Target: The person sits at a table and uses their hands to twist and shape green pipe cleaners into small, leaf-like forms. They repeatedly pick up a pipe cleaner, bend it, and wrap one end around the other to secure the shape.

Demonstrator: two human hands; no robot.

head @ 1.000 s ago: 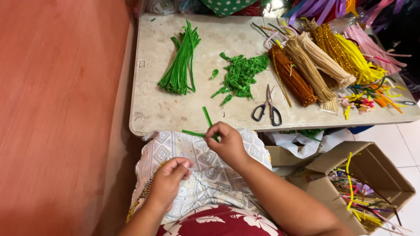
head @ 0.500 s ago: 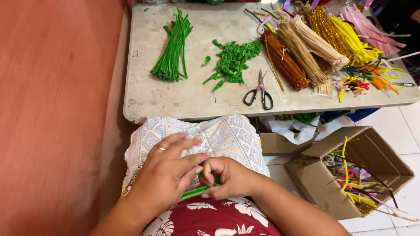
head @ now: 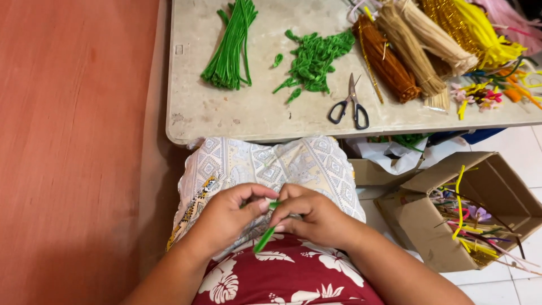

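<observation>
Over my lap, both hands meet on a short green pipe cleaner (head: 263,238). My left hand (head: 228,217) pinches its upper end between thumb and fingers. My right hand (head: 313,217) grips it from the other side, fingers curled; the lower end sticks out below the hands. A patterned cloth (head: 265,164) lies across my knees under the hands. On the table (head: 237,116) ahead lie a bundle of long green pipe cleaners (head: 228,48) and a heap of bent green pieces (head: 313,59).
Black-handled scissors (head: 351,104) lie near the table's front edge. Brown (head: 387,62), tan (head: 420,42) and yellow (head: 480,31) pipe cleaner bundles fill the table's right. An open cardboard box (head: 471,212) with coloured stems sits on the floor at right. An orange wall (head: 73,141) is at left.
My right hand took a green pipe cleaner from the table edge and brought it down to my lap. My left hand joined it there, and both now work the piece.
</observation>
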